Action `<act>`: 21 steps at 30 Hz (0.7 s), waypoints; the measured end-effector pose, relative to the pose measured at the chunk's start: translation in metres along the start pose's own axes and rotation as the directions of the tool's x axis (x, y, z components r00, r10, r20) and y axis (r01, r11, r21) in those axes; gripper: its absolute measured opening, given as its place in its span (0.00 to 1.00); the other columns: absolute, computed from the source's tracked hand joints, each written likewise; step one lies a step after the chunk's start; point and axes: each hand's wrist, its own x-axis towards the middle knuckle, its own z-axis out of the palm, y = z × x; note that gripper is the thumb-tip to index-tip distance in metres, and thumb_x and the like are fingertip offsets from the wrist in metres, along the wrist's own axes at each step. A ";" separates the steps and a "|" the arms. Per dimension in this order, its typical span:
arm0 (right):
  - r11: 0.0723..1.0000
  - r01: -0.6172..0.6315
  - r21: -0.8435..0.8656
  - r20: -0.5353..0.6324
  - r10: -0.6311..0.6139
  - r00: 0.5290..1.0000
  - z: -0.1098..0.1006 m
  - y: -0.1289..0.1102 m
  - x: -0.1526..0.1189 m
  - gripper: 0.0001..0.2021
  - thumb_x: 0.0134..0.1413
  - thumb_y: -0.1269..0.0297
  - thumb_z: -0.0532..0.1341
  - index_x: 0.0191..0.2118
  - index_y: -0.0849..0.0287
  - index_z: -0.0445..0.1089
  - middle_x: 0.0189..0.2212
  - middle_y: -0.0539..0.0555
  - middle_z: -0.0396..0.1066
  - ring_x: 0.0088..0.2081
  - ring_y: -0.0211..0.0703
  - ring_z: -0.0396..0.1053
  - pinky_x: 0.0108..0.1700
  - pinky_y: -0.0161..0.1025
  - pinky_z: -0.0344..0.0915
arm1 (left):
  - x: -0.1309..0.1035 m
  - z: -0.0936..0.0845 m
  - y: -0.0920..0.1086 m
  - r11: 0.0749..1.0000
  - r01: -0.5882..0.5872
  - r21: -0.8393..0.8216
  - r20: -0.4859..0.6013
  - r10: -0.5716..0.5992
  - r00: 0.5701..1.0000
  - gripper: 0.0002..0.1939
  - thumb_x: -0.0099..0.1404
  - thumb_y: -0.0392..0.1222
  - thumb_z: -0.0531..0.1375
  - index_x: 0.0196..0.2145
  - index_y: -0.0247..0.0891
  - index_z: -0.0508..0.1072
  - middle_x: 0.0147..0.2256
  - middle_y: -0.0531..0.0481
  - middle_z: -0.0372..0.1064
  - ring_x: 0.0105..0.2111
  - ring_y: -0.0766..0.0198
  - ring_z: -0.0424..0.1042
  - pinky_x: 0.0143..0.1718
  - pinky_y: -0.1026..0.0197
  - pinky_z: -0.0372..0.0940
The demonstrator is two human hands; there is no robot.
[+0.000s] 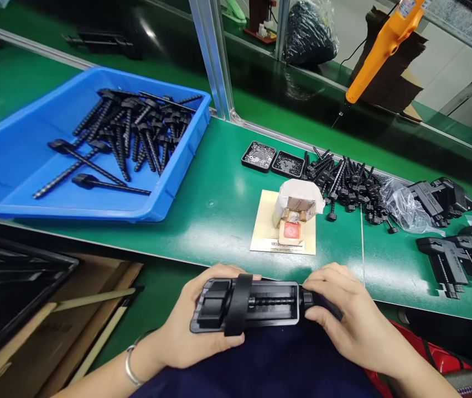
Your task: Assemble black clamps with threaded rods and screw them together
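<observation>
Cradling the black clamp (246, 307), the left hand (196, 326) curls underneath; the right hand (346, 312) pinches its handle end. Threaded rods (136, 130) fill the blue bin (7, 160).

Factory assembly line: green conveyor belt (219, 210), blue parts bin (11, 160).

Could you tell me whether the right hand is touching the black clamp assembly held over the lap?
Touching: the head view shows the right hand gripping the end of the black clamp assembly.
</observation>
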 end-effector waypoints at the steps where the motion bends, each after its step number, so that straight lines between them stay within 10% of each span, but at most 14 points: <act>1: 0.997 -0.056 0.055 0.084 0.051 0.995 -0.005 0.000 0.002 0.07 0.63 0.74 0.60 0.45 0.58 0.68 0.42 0.54 0.69 0.44 0.48 0.65 0.47 0.46 0.64 | 0.000 0.000 0.001 1.000 0.005 0.015 -0.001 -0.005 1.000 0.25 0.50 0.53 0.72 0.44 0.42 0.74 0.40 0.43 0.78 0.40 0.46 0.77 0.40 0.53 0.75; 6: 0.981 -0.121 0.153 0.216 0.086 0.973 -0.012 0.001 0.008 0.07 0.60 0.75 0.62 0.41 0.57 0.68 0.37 0.52 0.69 0.40 0.45 0.66 0.43 0.41 0.66 | 0.000 0.001 0.000 0.999 0.001 0.045 0.014 -0.002 1.000 0.26 0.49 0.53 0.72 0.43 0.40 0.74 0.39 0.40 0.78 0.39 0.45 0.77 0.41 0.50 0.74; 9: 0.999 0.034 -0.038 -0.046 -0.036 0.998 0.005 0.005 0.007 0.08 0.59 0.77 0.58 0.42 0.60 0.65 0.36 0.55 0.69 0.38 0.47 0.66 0.40 0.44 0.65 | 0.002 0.004 0.002 0.999 -0.010 0.035 -0.014 0.011 1.000 0.25 0.51 0.52 0.72 0.44 0.39 0.73 0.39 0.39 0.78 0.39 0.45 0.77 0.42 0.50 0.73; 14: 0.947 0.194 -0.257 -0.348 -0.278 0.895 0.020 0.008 0.002 0.11 0.60 0.80 0.56 0.46 0.61 0.65 0.35 0.56 0.71 0.38 0.46 0.68 0.43 0.47 0.64 | 0.007 0.005 0.009 0.993 -0.107 0.056 -0.008 0.108 0.994 0.25 0.52 0.47 0.72 0.47 0.40 0.73 0.41 0.41 0.78 0.40 0.47 0.77 0.44 0.50 0.73; 17: 0.999 0.033 0.015 -0.143 -0.030 0.989 0.001 0.005 0.002 0.13 0.62 0.66 0.63 0.51 0.58 0.65 0.42 0.57 0.71 0.44 0.48 0.68 0.46 0.46 0.66 | 0.008 0.003 0.010 0.992 -0.113 0.057 -0.002 0.113 0.994 0.26 0.52 0.48 0.71 0.47 0.40 0.73 0.41 0.40 0.78 0.40 0.47 0.77 0.44 0.49 0.73; 21: 0.976 -0.082 0.200 0.168 0.048 0.985 -0.020 0.000 0.006 0.05 0.67 0.64 0.59 0.45 0.57 0.69 0.40 0.54 0.71 0.43 0.46 0.68 0.46 0.42 0.67 | 0.007 0.002 0.008 0.992 -0.120 0.045 0.032 0.118 0.992 0.26 0.52 0.49 0.71 0.47 0.41 0.73 0.41 0.40 0.78 0.40 0.47 0.77 0.44 0.48 0.73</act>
